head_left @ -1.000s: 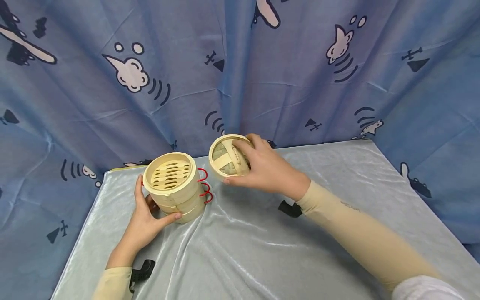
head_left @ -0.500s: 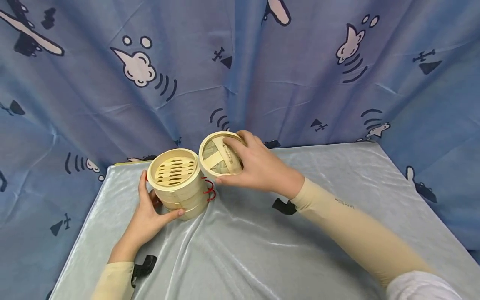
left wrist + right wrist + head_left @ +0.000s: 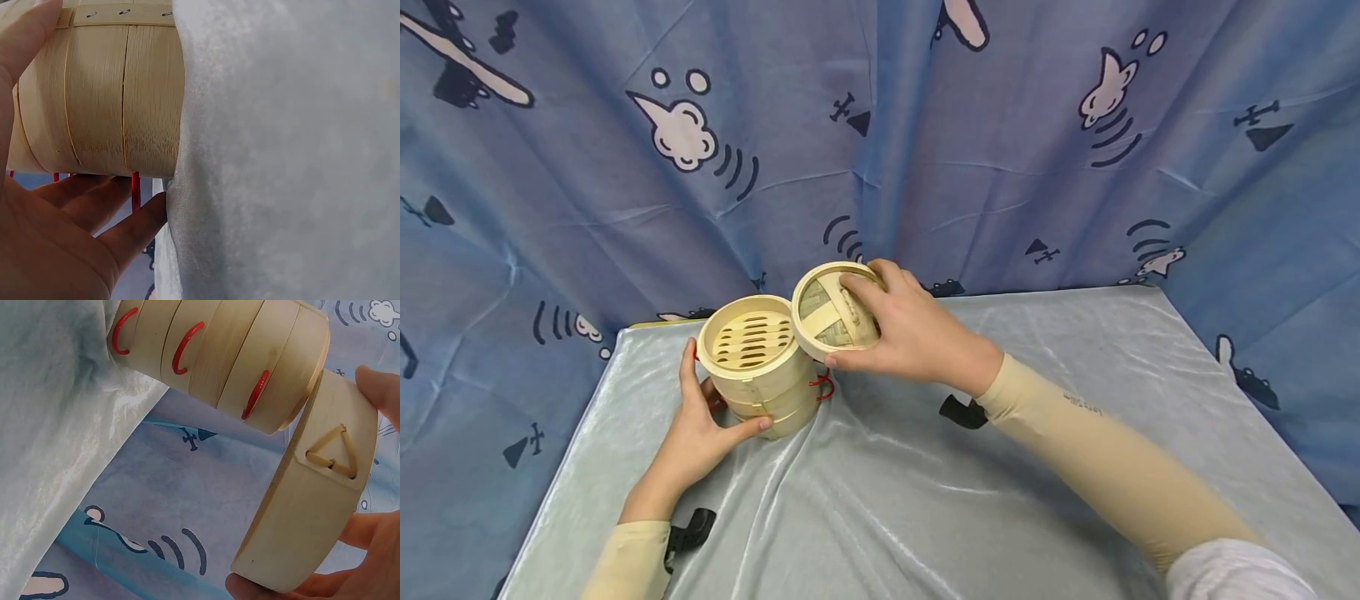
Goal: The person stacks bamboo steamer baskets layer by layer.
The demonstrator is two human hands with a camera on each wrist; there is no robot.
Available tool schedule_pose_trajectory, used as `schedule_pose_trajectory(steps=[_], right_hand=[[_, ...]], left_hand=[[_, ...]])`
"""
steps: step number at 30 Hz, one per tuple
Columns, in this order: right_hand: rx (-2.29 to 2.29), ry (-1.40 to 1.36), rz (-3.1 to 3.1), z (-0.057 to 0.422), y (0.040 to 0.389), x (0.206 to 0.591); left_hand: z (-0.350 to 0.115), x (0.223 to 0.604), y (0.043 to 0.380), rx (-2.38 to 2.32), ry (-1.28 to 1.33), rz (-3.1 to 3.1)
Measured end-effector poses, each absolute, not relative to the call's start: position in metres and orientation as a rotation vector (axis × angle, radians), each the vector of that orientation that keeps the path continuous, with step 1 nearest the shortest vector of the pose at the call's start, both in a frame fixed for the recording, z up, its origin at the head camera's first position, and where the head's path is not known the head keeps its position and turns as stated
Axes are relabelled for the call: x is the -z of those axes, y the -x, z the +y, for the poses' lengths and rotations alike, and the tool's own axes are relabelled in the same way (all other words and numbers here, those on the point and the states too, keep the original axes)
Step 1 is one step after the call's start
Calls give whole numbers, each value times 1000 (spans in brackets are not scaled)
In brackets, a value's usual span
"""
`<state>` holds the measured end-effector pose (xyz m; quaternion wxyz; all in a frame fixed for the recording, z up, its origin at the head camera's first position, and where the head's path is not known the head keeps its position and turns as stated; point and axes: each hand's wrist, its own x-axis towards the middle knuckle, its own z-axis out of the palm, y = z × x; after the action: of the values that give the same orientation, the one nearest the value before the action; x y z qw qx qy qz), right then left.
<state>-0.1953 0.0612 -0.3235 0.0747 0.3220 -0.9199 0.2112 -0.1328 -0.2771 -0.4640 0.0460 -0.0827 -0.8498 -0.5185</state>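
Observation:
A stack of bamboo steamer tiers point(image 3: 771, 396) stands on the cloth at the left of the head view, its slatted top tier uncovered. Red loop handles point(image 3: 189, 347) stick out from its side. My left hand point(image 3: 694, 442) holds the stack from the left, thumb across the front and fingers round the far side. In my right hand point(image 3: 921, 335) is the round woven steamer lid point(image 3: 817, 298), gripped by its rim and tilted. The lid's left edge overlaps the right rim of the top tier; in the right wrist view the two edges meet at one corner.
Grey velvety cloth point(image 3: 895, 492) with folds covers the table. Close behind the steamer hangs a blue patterned curtain point(image 3: 790, 150), which also runs along the left and right sides. A black wrist mount point(image 3: 694, 531) sits at the left wrist, another black piece point(image 3: 962, 412) under the right.
My right hand has brought the lid leftward, from beside the stack to over its right rim. The left hand keeps its hold on the stack. The head view has shifted slightly.

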Motion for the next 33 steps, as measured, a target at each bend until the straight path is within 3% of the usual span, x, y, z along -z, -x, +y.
schedule_pose_trajectory(steps=[33], right_hand=[[-620,-1190,-2720,-5,207,315]], left_hand=[[-279,464,134,1583,248,-2619]])
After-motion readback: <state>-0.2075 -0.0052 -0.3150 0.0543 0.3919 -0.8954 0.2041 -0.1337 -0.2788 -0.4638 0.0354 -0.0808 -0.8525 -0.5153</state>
